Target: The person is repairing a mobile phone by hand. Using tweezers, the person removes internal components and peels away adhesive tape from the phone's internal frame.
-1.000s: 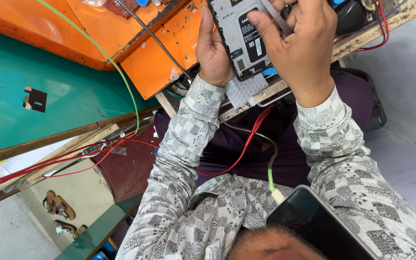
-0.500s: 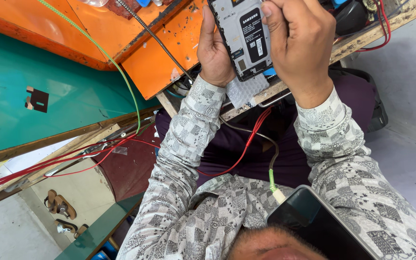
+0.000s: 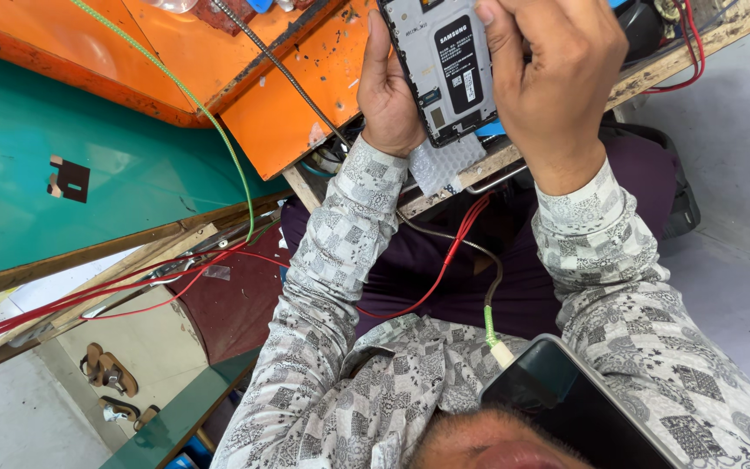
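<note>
Here an opened phone (image 3: 440, 65) is held by left hand (image 3: 388, 95) and right hand (image 3: 544, 82); edges should be gripped firmly, pressure kept light.

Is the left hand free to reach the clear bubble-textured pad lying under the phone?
Probably not right now: the left hand is gripping the opened phone, though the pad lies uncovered just below it.

An orange board (image 3: 305, 95) leans by a green surface (image 3: 88, 165), and a green cord (image 3: 210, 122) runs across both. Red wires (image 3: 132, 291) lie along the wooden edge (image 3: 97, 252) of that green surface. Brown sandals (image 3: 108, 373) sit on the floor (image 3: 10, 417) below, and a dark phone (image 3: 579, 408) shows near the bottom.
</note>
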